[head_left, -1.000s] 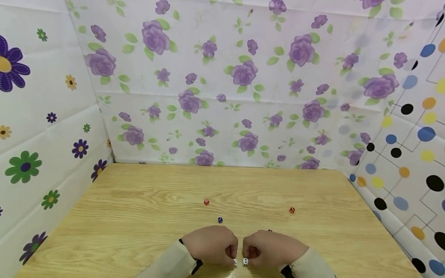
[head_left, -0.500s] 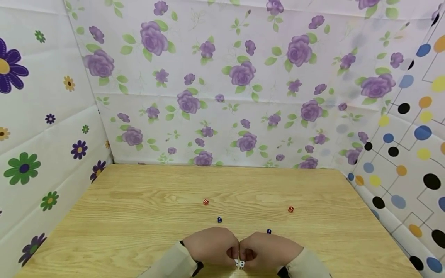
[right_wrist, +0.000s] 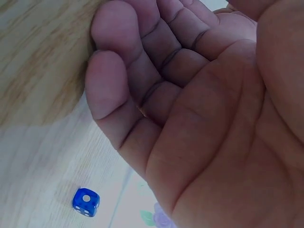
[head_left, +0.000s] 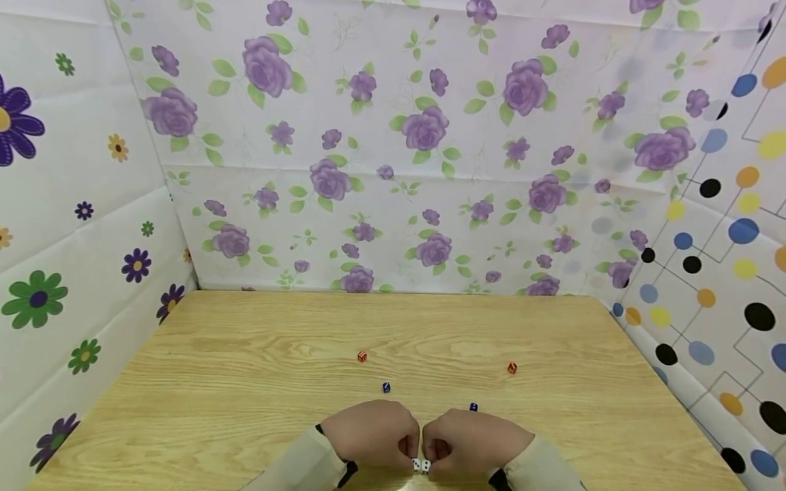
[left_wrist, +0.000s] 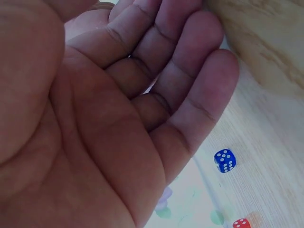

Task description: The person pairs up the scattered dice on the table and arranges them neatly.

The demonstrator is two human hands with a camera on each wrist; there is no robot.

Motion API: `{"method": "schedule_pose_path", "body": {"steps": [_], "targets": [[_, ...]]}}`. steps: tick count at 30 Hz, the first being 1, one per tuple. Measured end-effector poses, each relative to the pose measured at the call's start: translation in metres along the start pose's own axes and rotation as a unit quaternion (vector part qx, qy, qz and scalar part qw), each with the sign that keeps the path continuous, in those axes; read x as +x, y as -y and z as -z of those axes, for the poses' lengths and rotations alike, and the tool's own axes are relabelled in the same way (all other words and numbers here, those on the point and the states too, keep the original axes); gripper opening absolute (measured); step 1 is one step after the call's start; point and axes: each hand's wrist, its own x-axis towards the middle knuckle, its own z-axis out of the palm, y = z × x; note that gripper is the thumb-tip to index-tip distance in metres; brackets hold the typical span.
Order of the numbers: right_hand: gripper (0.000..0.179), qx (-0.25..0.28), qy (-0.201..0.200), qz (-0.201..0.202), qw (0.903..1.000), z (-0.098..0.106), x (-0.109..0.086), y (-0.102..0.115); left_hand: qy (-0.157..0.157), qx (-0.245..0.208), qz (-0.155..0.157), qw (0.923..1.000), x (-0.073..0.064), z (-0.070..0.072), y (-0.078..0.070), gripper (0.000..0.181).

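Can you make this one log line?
left hand: holds white die; right hand: holds another white die; table: two blue dice, two red dice

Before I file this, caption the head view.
Left hand and right hand hold white dice side by side; blue dice and red dice lie beyond on the wooden table.

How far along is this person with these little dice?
Looks done: one white, dark-dotted cube die and a second white die are close side by side; I can't tell if they touch. In hand: the left hand pinches the first, the right hand the second. Likely left: two red, white-dotted cube dice and two blue, white-dotted cube dice, lying apart on the wooden table.
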Motion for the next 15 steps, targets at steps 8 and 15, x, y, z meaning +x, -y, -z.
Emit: {"method": "schedule_pose_path", "body": {"steps": [8, 15], "targets": [[0.011, -0.001, -0.008, -0.001, 1.0000, -0.0006, 0.0005, -0.0004, -0.002, 0.003, -0.004, 1.0000, 0.0013, -0.0007, -0.0008, 0.013], [0.011, -0.009, -0.009, 0.003, 0.9999, -0.0012, -0.0002, -0.0013, 0.000, 0.003, 0.007, 1.0000, 0.0007, -0.0012, -0.0016, 0.013]]}}
